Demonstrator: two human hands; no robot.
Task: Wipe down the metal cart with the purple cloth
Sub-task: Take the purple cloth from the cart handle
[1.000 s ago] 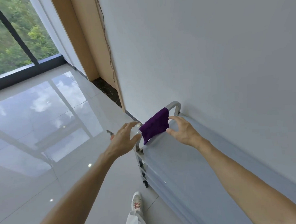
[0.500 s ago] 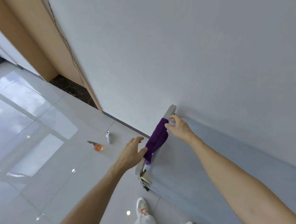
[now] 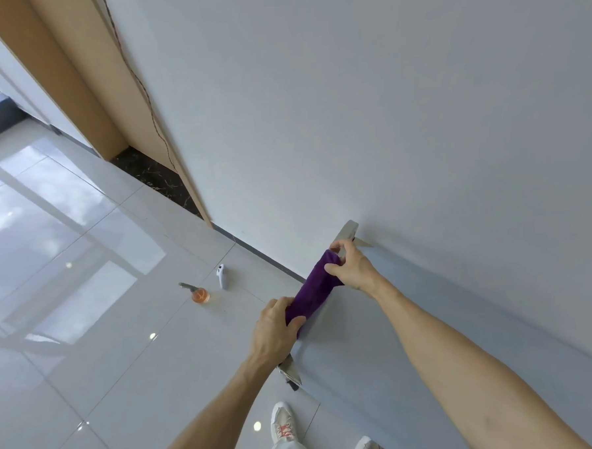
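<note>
- Left hand (image 3: 276,328) grips purple cloth (image 3: 313,292) at centre frame; right hand (image 3: 350,269) pinches its upper end, draped over cart (image 3: 380,357) handle (image 3: 348,231).
- Risk: uneven pull could slide cloth off onto floor (image 3: 105,337).

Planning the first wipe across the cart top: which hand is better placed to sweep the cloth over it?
Probably the right hand. It grips the purple cloth at its far end and already sits over the cart top. The left hand grips the near end, outside the cart's edge over the floor.
</note>
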